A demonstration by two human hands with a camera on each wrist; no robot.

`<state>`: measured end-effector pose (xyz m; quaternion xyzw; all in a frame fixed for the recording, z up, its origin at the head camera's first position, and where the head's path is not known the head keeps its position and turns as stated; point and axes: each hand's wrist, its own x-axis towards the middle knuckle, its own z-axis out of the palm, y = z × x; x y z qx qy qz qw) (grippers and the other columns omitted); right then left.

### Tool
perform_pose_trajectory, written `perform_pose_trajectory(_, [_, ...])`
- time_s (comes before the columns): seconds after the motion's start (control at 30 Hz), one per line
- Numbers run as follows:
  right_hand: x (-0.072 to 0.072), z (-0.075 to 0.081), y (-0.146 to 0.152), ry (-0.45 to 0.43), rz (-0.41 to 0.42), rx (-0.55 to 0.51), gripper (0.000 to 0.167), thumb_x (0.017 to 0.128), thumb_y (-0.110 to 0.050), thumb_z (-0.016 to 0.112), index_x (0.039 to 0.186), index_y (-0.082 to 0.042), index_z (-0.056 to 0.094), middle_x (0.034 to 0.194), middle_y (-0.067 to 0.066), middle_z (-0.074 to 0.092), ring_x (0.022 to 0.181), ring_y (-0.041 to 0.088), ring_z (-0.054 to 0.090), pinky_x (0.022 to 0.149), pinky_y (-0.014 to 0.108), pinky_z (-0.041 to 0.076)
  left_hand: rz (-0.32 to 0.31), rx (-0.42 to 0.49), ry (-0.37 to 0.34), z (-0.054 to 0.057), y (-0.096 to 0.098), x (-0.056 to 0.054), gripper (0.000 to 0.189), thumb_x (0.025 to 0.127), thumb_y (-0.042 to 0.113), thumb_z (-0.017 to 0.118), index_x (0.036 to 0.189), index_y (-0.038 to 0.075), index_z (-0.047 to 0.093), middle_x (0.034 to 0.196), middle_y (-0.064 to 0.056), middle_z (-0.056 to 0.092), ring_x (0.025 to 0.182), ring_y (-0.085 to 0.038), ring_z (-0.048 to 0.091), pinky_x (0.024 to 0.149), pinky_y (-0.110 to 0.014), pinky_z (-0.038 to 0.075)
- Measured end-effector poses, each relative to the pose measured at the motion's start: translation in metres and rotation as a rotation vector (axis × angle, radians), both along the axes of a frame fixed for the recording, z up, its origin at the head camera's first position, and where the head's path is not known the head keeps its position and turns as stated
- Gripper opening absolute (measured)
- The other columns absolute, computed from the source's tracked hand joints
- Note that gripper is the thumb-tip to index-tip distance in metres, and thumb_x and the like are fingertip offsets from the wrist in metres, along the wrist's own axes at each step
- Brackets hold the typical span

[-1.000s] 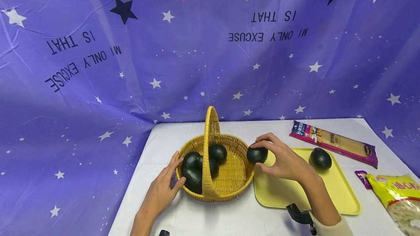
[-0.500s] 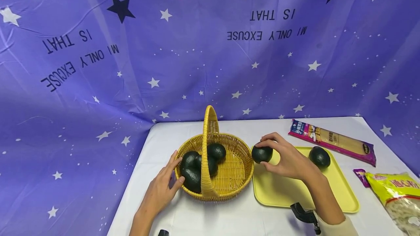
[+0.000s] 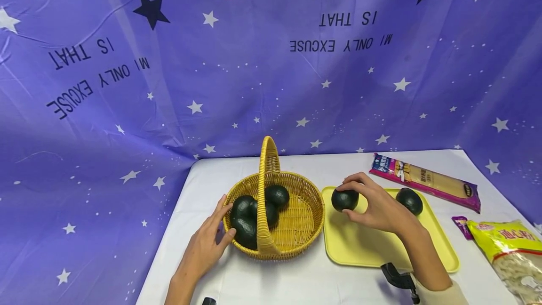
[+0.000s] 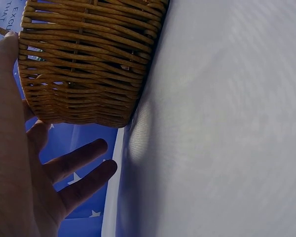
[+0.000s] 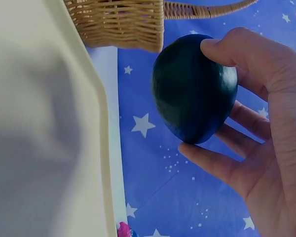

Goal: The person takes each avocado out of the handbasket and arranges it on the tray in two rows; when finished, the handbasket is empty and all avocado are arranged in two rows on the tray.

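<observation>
My right hand holds a dark green avocado between thumb and fingers above the left part of the yellow tray. In the right wrist view, this avocado hangs clear of the tray. A second avocado lies at the tray's far right. My left hand touches the left rim of a yellow wicker basket, its lower fingers straight and off the wicker in the left wrist view. Several avocados lie in the basket, mostly on its left side; the upright handle partly hides some.
A long pack of noodles lies behind the tray. To the right, a yellow bag of pasta sits beside a small purple packet. A white cloth covers the table, with a purple star-printed curtain behind.
From near the basket's right rim, my right hand has moved right with its avocado and is now over the tray. My left hand stays at the basket rim. The head view has shifted slightly.
</observation>
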<state>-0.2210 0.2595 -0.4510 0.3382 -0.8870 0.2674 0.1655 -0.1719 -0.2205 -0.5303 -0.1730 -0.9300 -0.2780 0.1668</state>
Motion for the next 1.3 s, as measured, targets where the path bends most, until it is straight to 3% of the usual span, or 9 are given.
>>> perform_pose_trajectory(0.13, [0.0,-0.002,0.006,-0.005,-0.008,-0.002,0.053,0.077,-0.013,0.093,0.126,-0.022,0.073,0.133,0.001,0.061,0.116,0.018,0.063,0.091,0.037,0.06,0.001,-0.001,-0.005,0.0,0.0,0.0,0.065,0.105,0.038,0.068,0.165,0.024,0.046,0.177,0.006,0.03,0.117,-0.016,0.062,0.091,-0.052,0.057])
perform_pose_trajectory(0.23, [0.001,-0.004,0.011,0.0,-0.019,0.006,0.053,0.077,-0.013,0.093,0.126,-0.022,0.074,0.133,0.002,0.061,0.115,0.02,0.064,0.088,0.041,0.061,0.003,-0.003,-0.006,-0.001,0.0,0.0,0.066,0.105,0.038,0.068,0.165,0.025,0.046,0.177,0.007,0.03,0.106,-0.012,0.061,0.085,-0.045,0.056])
perform_pose_trajectory(0.37, [0.001,-0.007,0.017,0.014,-0.041,0.016,0.053,0.076,-0.015,0.094,0.124,-0.023,0.074,0.132,0.001,0.062,0.114,0.019,0.064,0.088,0.038,0.06,0.004,-0.004,-0.006,-0.001,0.0,-0.001,0.066,0.105,0.037,0.068,0.165,0.025,0.045,0.177,0.007,0.031,0.092,-0.008,0.057,0.076,-0.037,0.051])
perform_pose_trajectory(0.43, [0.001,-0.008,0.02,0.021,-0.047,0.016,0.054,0.076,-0.015,0.095,0.124,-0.023,0.074,0.132,0.0,0.062,0.114,0.019,0.064,0.089,0.036,0.058,0.004,-0.004,-0.008,-0.001,0.0,-0.001,0.066,0.105,0.037,0.068,0.165,0.025,0.045,0.177,0.007,0.03,0.095,-0.008,0.059,0.078,-0.039,0.053])
perform_pose_trajectory(0.67, [0.003,-0.013,0.03,0.04,-0.068,0.018,0.054,0.073,-0.014,0.096,0.122,-0.022,0.075,0.13,0.0,0.063,0.115,0.019,0.062,0.091,0.035,0.056,0.0,0.005,-0.024,-0.001,0.0,0.0,0.066,0.106,0.037,0.067,0.166,0.026,0.044,0.178,0.008,0.027,0.13,-0.024,0.063,0.096,-0.057,0.057])
perform_pose_trajectory(0.87, [0.003,-0.019,0.037,0.05,-0.084,0.024,0.053,0.071,-0.015,0.097,0.12,-0.021,0.076,0.129,-0.004,0.062,0.115,0.016,0.062,0.096,0.021,0.049,-0.001,0.011,-0.023,-0.002,0.0,0.0,0.065,0.106,0.037,0.067,0.166,0.026,0.044,0.178,0.006,0.028,0.125,-0.024,0.065,0.092,-0.055,0.058])
perform_pose_trajectory(1.03, [0.004,-0.021,0.042,0.046,-0.105,0.038,0.052,0.071,-0.019,0.097,0.119,-0.022,0.076,0.129,-0.004,0.061,0.113,0.017,0.063,0.092,0.029,0.054,-0.003,0.014,-0.021,-0.002,0.0,0.0,0.066,0.106,0.037,0.067,0.166,0.026,0.044,0.178,0.005,0.029,0.134,-0.028,0.062,0.095,-0.058,0.058])
perform_pose_trajectory(1.13, [0.004,-0.021,0.045,0.047,-0.115,0.049,0.052,0.072,-0.02,0.096,0.119,-0.022,0.076,0.128,-0.004,0.061,0.112,0.017,0.064,0.089,0.035,0.056,0.0,0.014,-0.022,-0.001,0.001,-0.001,0.066,0.105,0.037,0.067,0.166,0.027,0.044,0.177,0.005,0.029,0.119,-0.021,0.065,0.09,-0.054,0.058])
perform_pose_trajectory(1.3, [0.005,-0.023,0.049,0.05,-0.111,0.044,0.051,0.072,-0.018,0.097,0.119,-0.022,0.076,0.127,-0.003,0.062,0.111,0.019,0.064,0.094,0.024,0.051,0.004,0.004,-0.011,-0.001,0.001,-0.001,0.066,0.105,0.037,0.068,0.165,0.027,0.045,0.177,0.004,0.031,0.102,-0.011,0.061,0.081,-0.046,0.056])
